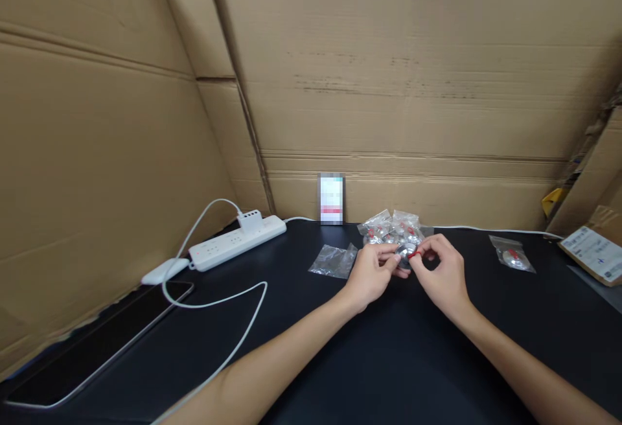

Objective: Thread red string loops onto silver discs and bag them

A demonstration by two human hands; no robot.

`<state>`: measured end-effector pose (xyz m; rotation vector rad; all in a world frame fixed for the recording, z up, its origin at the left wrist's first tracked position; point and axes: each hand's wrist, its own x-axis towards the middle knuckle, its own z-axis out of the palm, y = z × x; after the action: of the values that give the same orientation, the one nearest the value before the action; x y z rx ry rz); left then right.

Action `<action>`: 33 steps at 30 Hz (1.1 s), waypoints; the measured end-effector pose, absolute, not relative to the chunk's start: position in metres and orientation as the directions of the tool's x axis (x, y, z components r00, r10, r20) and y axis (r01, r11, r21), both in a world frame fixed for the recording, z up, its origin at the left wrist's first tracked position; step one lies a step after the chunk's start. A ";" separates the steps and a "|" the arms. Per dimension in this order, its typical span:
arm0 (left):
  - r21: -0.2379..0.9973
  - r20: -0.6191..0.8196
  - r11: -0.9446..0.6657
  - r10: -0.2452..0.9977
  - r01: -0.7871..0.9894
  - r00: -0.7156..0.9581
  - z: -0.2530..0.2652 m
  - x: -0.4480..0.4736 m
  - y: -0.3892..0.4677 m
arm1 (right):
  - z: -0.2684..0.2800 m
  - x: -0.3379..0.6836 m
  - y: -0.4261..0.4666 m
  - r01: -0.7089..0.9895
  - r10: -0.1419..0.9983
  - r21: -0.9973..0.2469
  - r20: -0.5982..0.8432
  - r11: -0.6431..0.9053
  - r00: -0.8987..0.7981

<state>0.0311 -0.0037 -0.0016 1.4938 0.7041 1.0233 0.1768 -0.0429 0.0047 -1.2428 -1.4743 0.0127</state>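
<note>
Between my two hands is a round, shiny silver disc (404, 256) with a red cord (414, 254) on it; I cannot make out its exact kind. My left hand (372, 271) is closed on the disc's left edge, thumb on top and fingers beneath. At the right edge, my right hand (441, 271) pinches the red cord between thumb and fingertips. Just behind the hands lies a pile of clear plastic bags (383, 225) with similar silver and red pieces inside. A flat clear plastic bag (332, 262) lies left of my left hand.
One bagged silver piece (516, 258) lies at the right, near a cardboard box with a label (593, 253). A lit phone (331, 199) leans on the cardboard wall (413, 114). A white power strip (238, 243), a looping cable (253, 321) and a dark tablet-like panel (102, 341) are at left.
</note>
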 end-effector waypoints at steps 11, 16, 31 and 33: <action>0.975 0.216 -0.218 0.886 -0.043 0.411 -0.005 0.027 0.002 | 0.000 0.192 -0.036 0.469 0.815 -0.741 0.574 0.481 0.071; 0.980 0.191 -0.194 0.888 -0.036 0.417 0.001 0.027 -0.001 | -0.003 0.190 -0.035 0.375 0.833 -0.787 0.549 0.490 0.064; 0.977 0.215 -0.193 0.854 -0.096 0.475 -0.001 0.025 0.001 | 0.007 0.199 -0.033 -0.068 0.977 -0.992 0.113 0.102 -0.183; 0.976 0.220 -0.195 0.851 -0.101 0.478 0.001 0.025 0.001 | 0.008 0.201 -0.033 -0.098 0.974 -0.993 0.090 0.071 -0.205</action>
<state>0.0249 0.0007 0.0009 1.5246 0.6803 0.9911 0.2012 -0.0334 0.0078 -0.9748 -1.3300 1.3409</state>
